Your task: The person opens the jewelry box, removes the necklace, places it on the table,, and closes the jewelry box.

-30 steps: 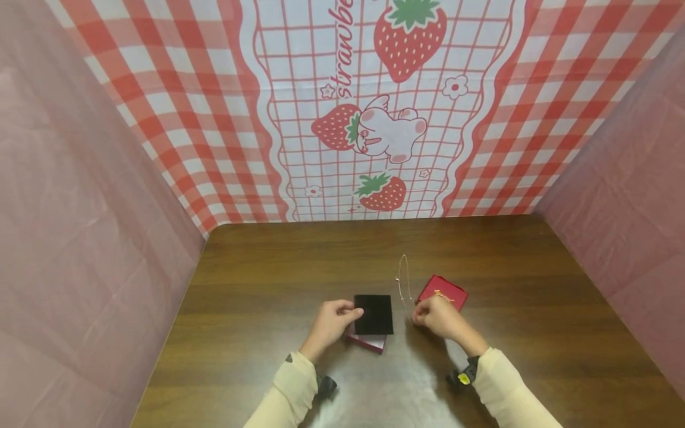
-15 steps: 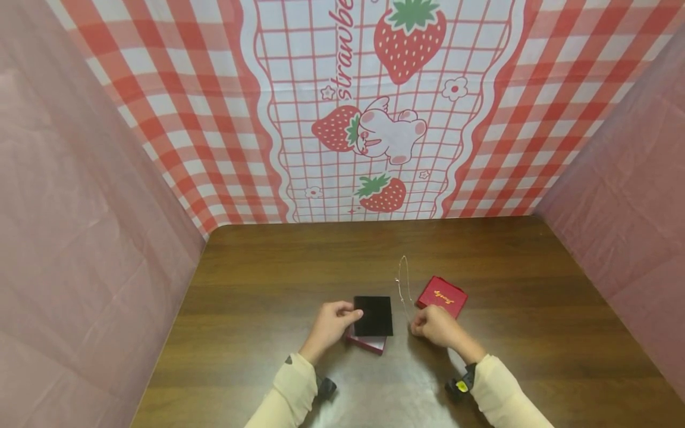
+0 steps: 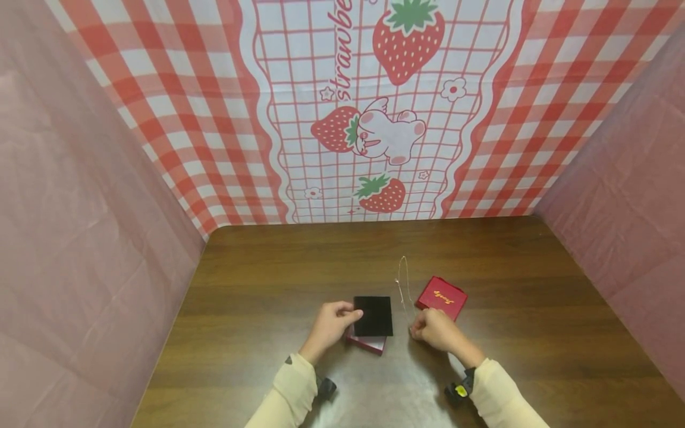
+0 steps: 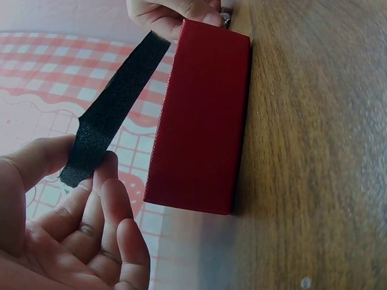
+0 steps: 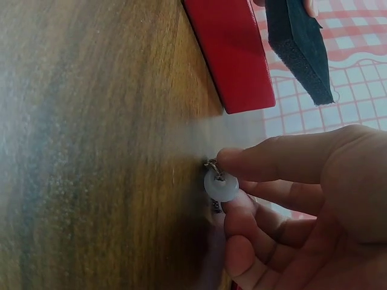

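Observation:
My left hand (image 3: 333, 324) pinches a square black foam pad (image 3: 373, 316) by its left edge, between thumb and fingers. Tilted in the left wrist view, the pad hovers just above a small red jewelry box (image 4: 196, 121), whose pale inside shows below it in the head view. Low over the wood, my right hand (image 3: 440, 330) pinches one end of a thin gold necklace (image 3: 398, 280), by a round whitish pendant (image 5: 221, 186) at the fingertips. The rest of the chain stretches away in a narrow loop on the table.
A red box lid (image 3: 443, 296) with gold lettering lies just beyond the right hand, partly covered by it. The brown wooden table (image 3: 267, 255) ends at a strawberry-print cloth (image 3: 374, 119) behind, with pink cloth (image 3: 80, 208) on both sides.
My right hand has drawn slightly toward the body with the necklace end, uncovering more of the lid's lettering. The left hand and foam pad stay almost still.

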Demonstrator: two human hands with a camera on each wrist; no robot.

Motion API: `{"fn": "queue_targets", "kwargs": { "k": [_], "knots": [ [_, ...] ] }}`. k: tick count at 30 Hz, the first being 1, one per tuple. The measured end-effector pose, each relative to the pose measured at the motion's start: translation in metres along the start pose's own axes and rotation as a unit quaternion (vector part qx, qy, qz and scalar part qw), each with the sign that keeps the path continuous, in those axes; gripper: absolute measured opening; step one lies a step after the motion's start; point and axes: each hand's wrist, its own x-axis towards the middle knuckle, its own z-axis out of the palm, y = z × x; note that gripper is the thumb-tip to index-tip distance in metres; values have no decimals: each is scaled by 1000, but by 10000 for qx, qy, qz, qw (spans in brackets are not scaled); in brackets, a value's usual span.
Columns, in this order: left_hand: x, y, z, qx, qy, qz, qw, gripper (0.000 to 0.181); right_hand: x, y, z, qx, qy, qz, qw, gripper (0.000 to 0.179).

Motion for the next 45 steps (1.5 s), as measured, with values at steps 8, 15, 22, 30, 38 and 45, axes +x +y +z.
{"fn": "queue_targets", "kwargs": {
  "k": [8, 15, 22, 30, 38, 45],
  "knots": [
    [0, -1, 1, 0, 35, 64, 10000, 37, 0, 0, 1, 54, -23, 209, 9998, 4],
    [-1, -1, 0, 20, 33, 43, 10000, 38, -1, 0, 1, 139, -77, 191, 9997, 7],
    [-1, -1, 1, -3, 38, 50, 10000, 37, -1, -1, 0, 111, -59, 118, 9999, 6],
    [-1, -1, 0, -27, 57, 22, 10000, 36, -1, -1, 1, 133, -84, 90, 9998, 7],
    [-2, 0, 0, -65, 32, 0, 10000, 35, -2, -3, 0, 324, -68, 105, 9994, 6],
    [-1, 0, 1, -59, 20, -54, 10000, 37, -1, -4, 0, 494, -39, 89, 9987, 6]
  ]
}}
